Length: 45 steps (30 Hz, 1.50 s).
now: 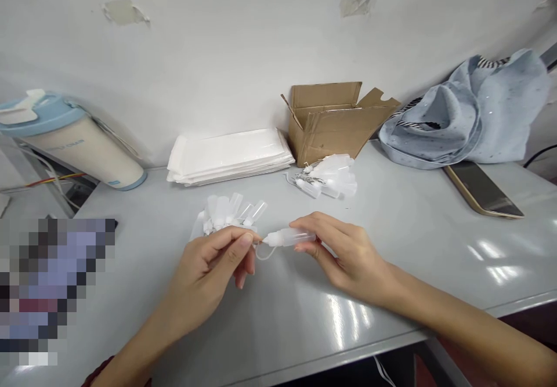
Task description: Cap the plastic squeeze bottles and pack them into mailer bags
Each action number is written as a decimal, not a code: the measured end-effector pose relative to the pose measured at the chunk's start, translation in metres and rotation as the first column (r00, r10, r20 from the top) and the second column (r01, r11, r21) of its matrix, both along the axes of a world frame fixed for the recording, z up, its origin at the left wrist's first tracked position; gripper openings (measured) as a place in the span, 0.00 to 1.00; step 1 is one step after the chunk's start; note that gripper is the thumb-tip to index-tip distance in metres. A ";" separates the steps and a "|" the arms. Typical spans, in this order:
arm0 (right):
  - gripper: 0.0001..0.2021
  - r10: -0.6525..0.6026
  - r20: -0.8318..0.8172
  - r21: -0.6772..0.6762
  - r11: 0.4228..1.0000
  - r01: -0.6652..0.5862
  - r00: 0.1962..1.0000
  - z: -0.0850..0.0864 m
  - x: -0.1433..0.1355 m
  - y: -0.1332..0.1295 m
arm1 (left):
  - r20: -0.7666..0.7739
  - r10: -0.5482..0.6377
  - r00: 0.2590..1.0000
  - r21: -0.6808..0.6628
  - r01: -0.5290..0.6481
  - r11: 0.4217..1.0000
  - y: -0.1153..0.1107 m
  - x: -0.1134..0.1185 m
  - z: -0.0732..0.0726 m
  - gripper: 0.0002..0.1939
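Note:
A small translucent plastic bottle (289,237) lies level between my hands, its tip pointing left and a thin loop of clear strap hanging under it. My right hand (348,253) pinches the bottle's round end between thumb and fingers. At the tip, my left hand (221,265) has thumb and index finger pressed together; what they pinch is mostly hidden. Behind my left hand is a pile of similar bottles (226,208). Farther back, in front of the cardboard box, another pile of bottles (333,175) has thin metallic pieces among it.
An open cardboard box (335,131) and a stack of white packets (230,152) stand by the wall. On the left are a tilted cream and blue flask (91,149) and a pixelated area. A light blue cloth bag (491,114) and a phone (485,190) lie on the right.

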State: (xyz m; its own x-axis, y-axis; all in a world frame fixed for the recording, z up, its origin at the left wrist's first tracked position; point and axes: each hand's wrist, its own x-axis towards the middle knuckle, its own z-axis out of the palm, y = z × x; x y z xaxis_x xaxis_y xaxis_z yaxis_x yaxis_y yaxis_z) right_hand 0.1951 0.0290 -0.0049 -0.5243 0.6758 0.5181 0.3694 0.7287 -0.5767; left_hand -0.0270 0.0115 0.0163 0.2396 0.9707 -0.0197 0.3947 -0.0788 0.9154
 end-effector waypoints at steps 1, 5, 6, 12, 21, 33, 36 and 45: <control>0.10 -0.004 -0.001 0.010 1.000 0.004 1.000 0.001 0.000 0.000 | 0.012 0.027 1.000 0.000 -0.027 1.000 0.000 -0.001 0.001 0.13; 0.10 -0.014 -0.002 0.019 1.000 0.014 1.000 0.000 0.000 0.002 | -0.044 0.054 0.998 0.017 -0.053 0.998 0.001 -0.003 0.002 0.10; 0.10 -0.014 0.000 0.017 1.000 0.014 1.000 0.000 0.000 0.002 | -0.070 0.039 0.997 0.026 -0.038 0.999 0.001 -0.003 0.002 0.09; 0.09 0.011 0.001 0.030 0.999 -0.011 1.000 -0.004 -0.001 0.004 | -0.128 -0.020 0.992 0.026 0.023 0.999 0.000 0.000 0.001 0.11; 0.09 0.051 0.016 0.028 0.998 -0.051 0.999 -0.005 0.000 0.005 | -0.142 -0.058 0.988 -0.020 0.056 0.998 -0.001 0.002 -0.003 0.12; 0.10 0.103 0.148 -0.076 0.993 -0.093 0.984 -0.004 0.007 0.023 | -0.531 -0.172 0.830 0.103 0.265 0.959 0.000 -0.001 -0.006 0.13; 0.11 0.052 0.192 -0.068 0.997 -0.039 0.980 -0.006 0.010 0.027 | -0.565 -0.198 0.801 0.041 0.267 0.963 0.000 0.001 -0.007 0.13; 0.14 -0.326 0.373 0.252 0.937 0.243 0.868 -0.025 0.022 0.055 | -0.807 -0.176 0.563 -0.049 0.233 0.971 0.002 0.000 -0.006 0.13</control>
State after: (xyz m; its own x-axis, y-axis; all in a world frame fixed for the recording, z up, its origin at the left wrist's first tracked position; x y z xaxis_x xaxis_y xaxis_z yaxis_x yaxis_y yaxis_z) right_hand 0.2169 0.0835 -0.0299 -0.5146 0.7375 0.4373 0.7472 0.6359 -0.1931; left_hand -0.0269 0.0134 0.0107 0.3460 0.9037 -0.2521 0.9294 -0.2934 0.2236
